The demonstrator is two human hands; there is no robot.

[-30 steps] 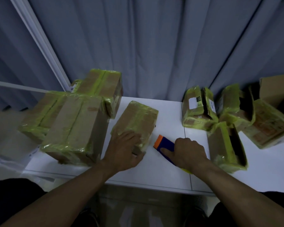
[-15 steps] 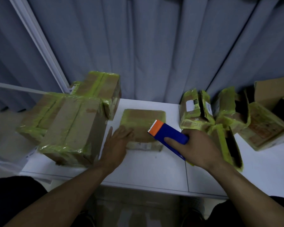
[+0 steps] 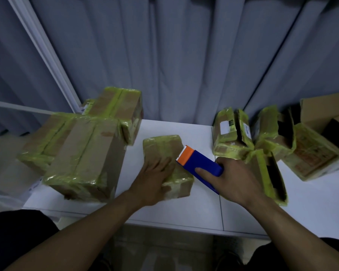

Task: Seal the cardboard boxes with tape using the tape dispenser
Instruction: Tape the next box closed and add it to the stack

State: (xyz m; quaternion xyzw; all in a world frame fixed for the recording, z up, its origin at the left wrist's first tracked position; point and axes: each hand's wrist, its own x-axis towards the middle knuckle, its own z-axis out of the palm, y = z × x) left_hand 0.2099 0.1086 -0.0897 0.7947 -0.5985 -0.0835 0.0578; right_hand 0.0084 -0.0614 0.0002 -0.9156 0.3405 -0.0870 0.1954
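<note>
Two hands at work, centre frame. Left hand [image 3: 152, 180] flat, fingers spread wide, palm down on a small box [image 3: 164, 151], gripping nothing, only pressing. Right hand [image 3: 233, 178] closed around the dispenser [image 3: 199, 163], index finger laid along its blue side, remaining fingers wrapped behind. Dispenser blue with an orange head and white toothed edge, tilted, head pointing to upper left and poised over the box's right edge; contact between teeth and box impossible to judge. Small box lying flat on the table [image 3: 184, 210], just left of centre, mostly wrapped in yellow-green tape, brown card showing on top and on the near side. Bare forearms running down to both lower corners.

Further out, at left, a large box [image 3: 82, 159] banded with the same tape, well apart from the small one; a second box [image 3: 40, 141] against its left side and a third [image 3: 119, 108] behind, at the back of the table. At right, a cluster of taped boxes [image 3: 231, 133], one tall box [image 3: 268, 173] just beside the right hand with a dark open gap. At far right, an open carton [image 3: 321, 108], plain card. Behind everything, grey curtain [image 3: 184, 55] in folds; a white frame bar [image 3: 45, 53] slanting through upper left.
</note>
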